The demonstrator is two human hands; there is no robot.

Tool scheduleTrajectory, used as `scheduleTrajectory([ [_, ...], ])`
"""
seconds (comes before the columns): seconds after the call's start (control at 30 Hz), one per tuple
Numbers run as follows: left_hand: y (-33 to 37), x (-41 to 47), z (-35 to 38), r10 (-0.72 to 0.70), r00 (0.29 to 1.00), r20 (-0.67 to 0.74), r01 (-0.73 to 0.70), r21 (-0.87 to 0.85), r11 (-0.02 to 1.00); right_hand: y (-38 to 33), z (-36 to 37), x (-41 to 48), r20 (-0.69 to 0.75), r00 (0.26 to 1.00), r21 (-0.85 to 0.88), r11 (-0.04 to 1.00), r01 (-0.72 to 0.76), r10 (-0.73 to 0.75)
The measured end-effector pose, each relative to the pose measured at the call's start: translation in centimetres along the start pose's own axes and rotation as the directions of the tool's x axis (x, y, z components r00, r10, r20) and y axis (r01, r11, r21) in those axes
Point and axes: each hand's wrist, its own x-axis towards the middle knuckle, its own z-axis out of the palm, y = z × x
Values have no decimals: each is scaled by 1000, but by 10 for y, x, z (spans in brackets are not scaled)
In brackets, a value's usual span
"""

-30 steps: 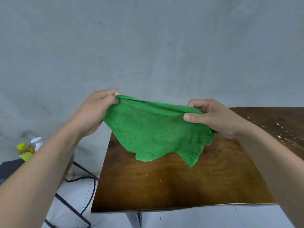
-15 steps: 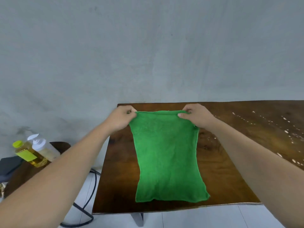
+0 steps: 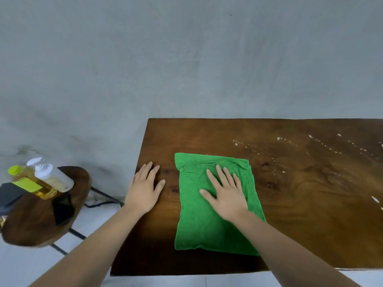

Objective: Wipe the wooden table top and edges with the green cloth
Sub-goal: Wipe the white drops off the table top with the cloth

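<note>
Cloth (image 3: 207, 224) now flat, corners released | my right hand (image 3: 226, 195) spread on it, left hand (image 3: 144, 189) flat on table (image 3: 300, 204) | wipe starting | next: sweep to specks (image 3: 290, 141), perhaps crumbs, beyond right hand

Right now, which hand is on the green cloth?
The right hand. It lies flat on the green cloth, while the left hand rests beside the cloth on the bare wooden table.
</note>
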Motion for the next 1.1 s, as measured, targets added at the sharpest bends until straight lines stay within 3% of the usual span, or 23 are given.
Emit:
scheduleTrajectory([
  [0.1,-12,-5,9,25,999,-31,-24,33,999,-28,7,3,11,1000,-69,997,20,-20],
  [0.27,-17,-3,15,37,995,-97,-42,-48,998,-81,20,-9,91,954,-87,952,292,-285],
  [0.43,-19,-4,20,37,993,-108,-41,-31,999,-63,7,25,106,918,-86,916,391,-382],
  [0.7,-5,7,20,-48,996,-78,52,58,997,103,-49,133,-22,1000,-80,997,-4,2],
  [0.87,5,8,22,-73,993,-93,81,80,993,208,-71,165,-81,932,14,935,-353,353],
  [0.97,7,7,22,-83,992,-97,91,76,993,195,-67,187,-100,866,77,872,-484,490],
  [1.1,10,8,19,-88,992,-94,95,70,993,125,-61,212,-76,909,40,913,-407,409],
])
